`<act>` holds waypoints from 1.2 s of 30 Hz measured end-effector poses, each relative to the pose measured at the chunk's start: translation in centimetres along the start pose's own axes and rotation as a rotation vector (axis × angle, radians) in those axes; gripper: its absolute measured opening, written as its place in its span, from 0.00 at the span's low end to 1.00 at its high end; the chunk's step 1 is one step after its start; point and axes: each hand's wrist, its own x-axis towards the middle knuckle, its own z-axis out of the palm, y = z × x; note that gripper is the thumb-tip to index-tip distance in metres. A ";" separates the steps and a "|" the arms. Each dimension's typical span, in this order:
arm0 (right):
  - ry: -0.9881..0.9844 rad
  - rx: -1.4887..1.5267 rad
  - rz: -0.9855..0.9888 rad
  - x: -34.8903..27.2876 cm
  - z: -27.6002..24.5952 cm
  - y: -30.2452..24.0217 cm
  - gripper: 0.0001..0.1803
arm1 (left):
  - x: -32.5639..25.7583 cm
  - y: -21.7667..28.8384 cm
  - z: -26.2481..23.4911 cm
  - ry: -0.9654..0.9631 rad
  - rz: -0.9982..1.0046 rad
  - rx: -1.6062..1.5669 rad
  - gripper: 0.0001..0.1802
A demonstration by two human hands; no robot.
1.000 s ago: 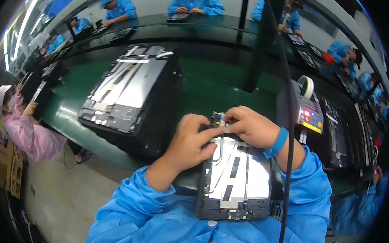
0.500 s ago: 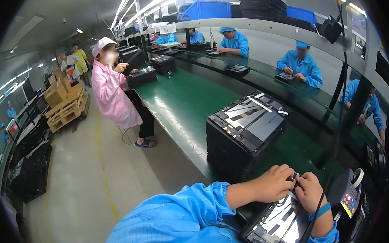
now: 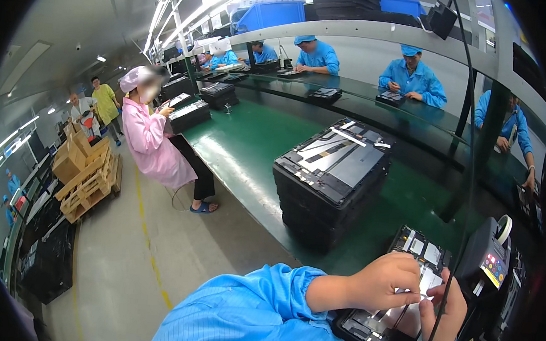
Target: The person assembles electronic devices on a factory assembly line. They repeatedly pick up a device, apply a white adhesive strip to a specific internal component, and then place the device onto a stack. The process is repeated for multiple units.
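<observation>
An opened flat electronic device [image 3: 372, 333], with silver plates and dark circuit parts, lies in a black tray under my hands at the lower right. My left hand [image 3: 378, 284] reaches across its middle, thumb and fingertips pinched together on a small whitish strip [image 3: 425, 296]. From the right, my right hand [image 3: 450, 309] meets it, with thumb and fingers curled in at the strip's other end. My fingers partly cover the strip, so its exact kind does not show. Beyond my hands, the device's far end [image 3: 426, 245] shows pale rectangular parts.
A tall stack of black trays [image 3: 332, 167], topped by a similar device, stands on the green bench [image 3: 250, 132]. A control box [image 3: 490, 262] with lit buttons sits right of my hands. A black cable [image 3: 470, 150] hangs in front. Co-workers [image 3: 413, 79] sit across; a person in pink [image 3: 154, 133] stands left.
My hands have moved from the device's far end to over its middle, uncovering that end. The whitish strip now shows between my fingers. The view has shifted slightly. The person in pink has lowered a hand.
</observation>
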 end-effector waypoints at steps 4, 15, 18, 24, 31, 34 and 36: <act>-0.280 -0.220 -0.370 -0.7 -3.1 2.7 0.07 | 0.7 0.5 0.4 -0.070 0.097 0.035 0.07; 0.208 0.746 0.450 -5.6 0.1 10.9 0.33 | 6.6 -4.9 5.7 -0.579 -0.006 0.392 0.32; -0.030 0.629 0.474 -5.9 0.6 10.1 0.50 | 6.9 -6.7 7.0 -0.722 -0.134 0.414 0.35; 0.035 0.680 0.454 -5.8 2.3 7.0 0.55 | 7.8 -5.4 5.1 -0.922 -0.252 0.390 0.23; -0.055 0.675 0.580 -6.0 2.0 6.6 0.49 | 3.7 -9.5 5.0 -0.610 -0.036 0.289 0.14; 0.065 0.726 0.574 -4.2 0.6 6.1 0.43 | 4.3 -8.6 4.3 -0.625 0.017 0.337 0.13; 0.013 0.597 0.366 -2.9 -0.3 8.7 0.40 | 4.6 -7.6 3.5 -0.666 0.008 0.387 0.12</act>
